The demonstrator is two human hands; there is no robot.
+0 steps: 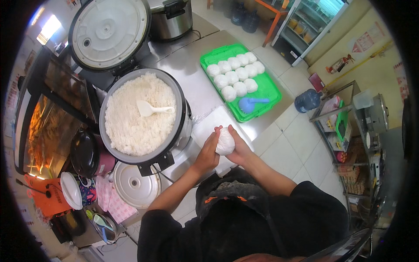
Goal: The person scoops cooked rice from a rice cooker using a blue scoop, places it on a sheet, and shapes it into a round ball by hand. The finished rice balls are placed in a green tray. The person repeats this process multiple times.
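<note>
Between my left hand (208,149) and my right hand (239,147) is a round white wrapped ball (225,142), pressed from both sides. It looks like rice in thin wrapping. Below my hands lies a stack of white paper or plastic sheets (209,126) on the steel table. To the left, a big rice cooker (179,131) stands with its lid up, full of cooked rice (131,124); a white rice paddle (147,109) rests on the rice. Beyond my hands, a green tray (271,93) carries several similar white balls (241,89) in rows and a blue scoop (247,104).
The raised cooker lid (108,32) and a second steel cooker (172,19) stand at the far left. A glass food display case (55,131) is on the left. A round metal lid (136,185) lies near my left forearm. Shelving (340,157) stands on the right beyond the tiled floor.
</note>
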